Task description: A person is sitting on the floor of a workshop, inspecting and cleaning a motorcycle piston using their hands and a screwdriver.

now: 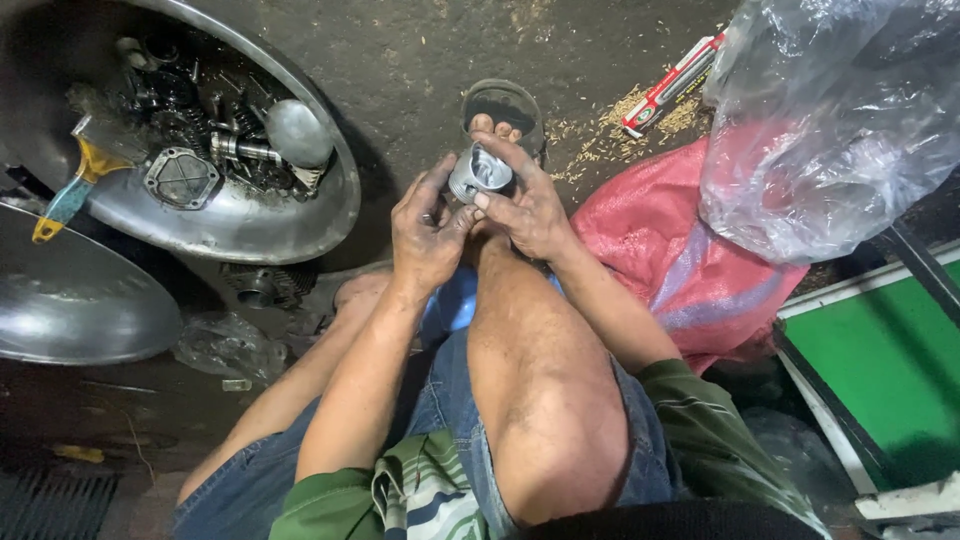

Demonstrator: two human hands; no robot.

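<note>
Seen from the head camera, looking straight down past bent knees in blue denim shorts to a dark, oily floor [420, 60]; a person sits low with both forearms reaching away from the body, and the hands meet just beyond the right knee [540, 400]; between them is a small silvery metal piston [482, 170], short and cylindrical, its hollow open end turned up toward the camera and its axis tilted slightly to the far side; the right hand [525, 205] wraps it from the right and far side, fingers curled over the rim and thumb pressed on the near edge, so this hand carries the part; the left hand [428, 232] comes in from the near left, its fingertips pinched together against the piston's lower left side, perhaps on a small pin or clip, though that is too small to tell; both hands touch the piston, the right more fully; directly beyond it, on the floor, lies a dark sandal [505, 105] with toes showing; to the far left sits a large metal basin [300, 215] holding greasy engine parts and a yellow-handled brush [75, 180]; to the right lie a red woven sack [690, 270], a clear plastic bag [830, 130] and a green board [890, 360].
</note>
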